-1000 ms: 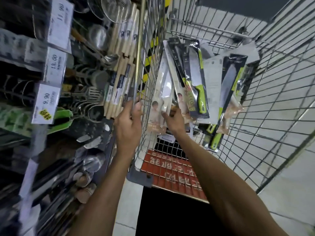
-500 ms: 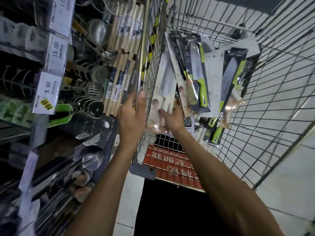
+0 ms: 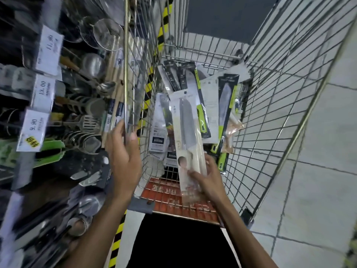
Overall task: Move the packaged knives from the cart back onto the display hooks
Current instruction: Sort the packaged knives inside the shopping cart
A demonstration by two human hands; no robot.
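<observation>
Red panel: a red printed flap (image 3: pixel 166 196) lay flat behind the wire at the near end of the cart (image 3: pixel 270 113).
Right hand: the right hand (image 3: pixel 207 180) gripped the lower end of a white knife pack (image 3: pixel 188 130), fingers wrapped over its front and bottom edge.
White knife pack: it was lifted above the cart floor and leaned top-away, with the blade showing through the clear front and the hang hole at the far end.
Left hand: the left hand (image 3: pixel 123 153) clasped the cart rail (image 3: pixel 126 64) on the shelf side, thumb on the inside and fingers curled round the outside.
Other packs: more packaged knives lay heaped in the basket beyond the held one, among them green-handled knife packs (image 3: pixel 225 105) leaning against the right and far walls.
Display: to the left, just beside the cart, hung ladles and slotted turners behind white price tags (image 3: pixel 33 130).
Far end: wire strainers (image 3: pixel 108 35) hung further along the display.
</observation>
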